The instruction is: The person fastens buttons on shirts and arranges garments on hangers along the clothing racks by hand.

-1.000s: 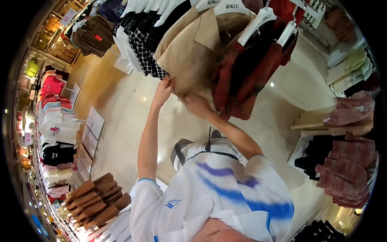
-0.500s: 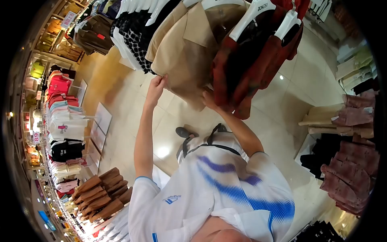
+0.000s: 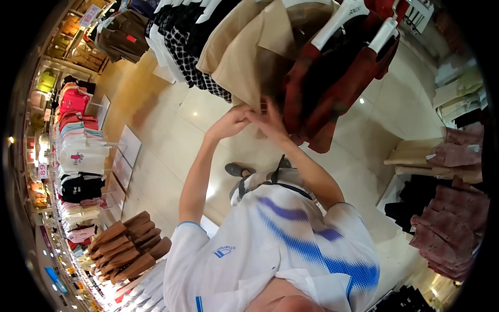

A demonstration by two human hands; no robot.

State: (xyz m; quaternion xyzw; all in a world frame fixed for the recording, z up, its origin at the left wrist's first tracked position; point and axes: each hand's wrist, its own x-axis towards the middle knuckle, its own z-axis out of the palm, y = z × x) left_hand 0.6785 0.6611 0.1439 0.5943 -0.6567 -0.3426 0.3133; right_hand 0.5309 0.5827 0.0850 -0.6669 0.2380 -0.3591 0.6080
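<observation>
A beige jacket (image 3: pixel 241 73) with a wide collar hangs on a white hanger at the top middle. At its lower front edge my two hands meet, close together and touching. My left hand (image 3: pixel 230 123) comes from the left, its fingers closed at the bottom corner of the cloth. My right hand (image 3: pixel 269 120) reaches up from the right, its fingers bent around the same edge and partly hidden by the fabric. Right beside it hangs a dark red plaid garment (image 3: pixel 332 101) with a black inside, on a white hanger (image 3: pixel 340 21).
Left of the jacket hang black-and-white checked garments (image 3: pixel 182 60). Brown garments (image 3: pixel 127 247) hang at the lower left, near a long wall rack of shirts (image 3: pixel 78 156). Pinkish garments (image 3: pixel 449 223) hang at the right. Pale tiled floor (image 3: pixel 161 140) lies below.
My left hand has moved right along the jacket's hem to join my right hand. The jacket's front is drawn together and its lower part has swung up. My right hand has risen slightly.
</observation>
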